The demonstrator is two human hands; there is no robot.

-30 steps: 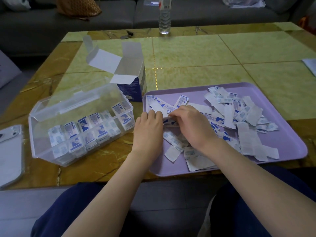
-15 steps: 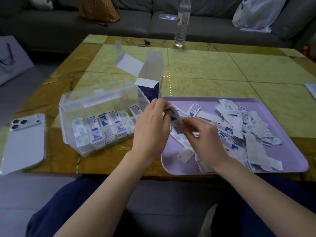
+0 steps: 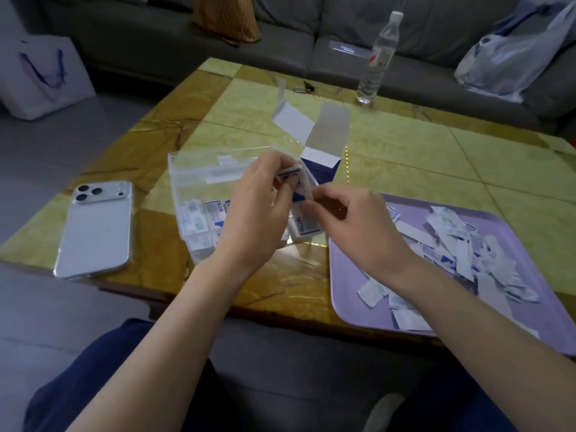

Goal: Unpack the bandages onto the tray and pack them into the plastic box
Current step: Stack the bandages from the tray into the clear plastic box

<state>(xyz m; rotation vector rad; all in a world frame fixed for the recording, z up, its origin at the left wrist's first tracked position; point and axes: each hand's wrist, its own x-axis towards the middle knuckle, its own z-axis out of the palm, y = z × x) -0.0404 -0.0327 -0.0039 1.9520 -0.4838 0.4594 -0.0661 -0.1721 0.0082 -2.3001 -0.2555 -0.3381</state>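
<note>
Left hand: I see it curled round the upper end of a small bandage stack.
Right hand: pinching that stack's lower edge.
Stack: held up over the right end of the plastic box, beside the tray.
Box: filed bandages stand inside.
Tray: loose bandages lie heaped.
Bench: phone left of the box, open carton behind.

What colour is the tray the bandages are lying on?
The tray is plain light purple; the head view shows it best.
</note>
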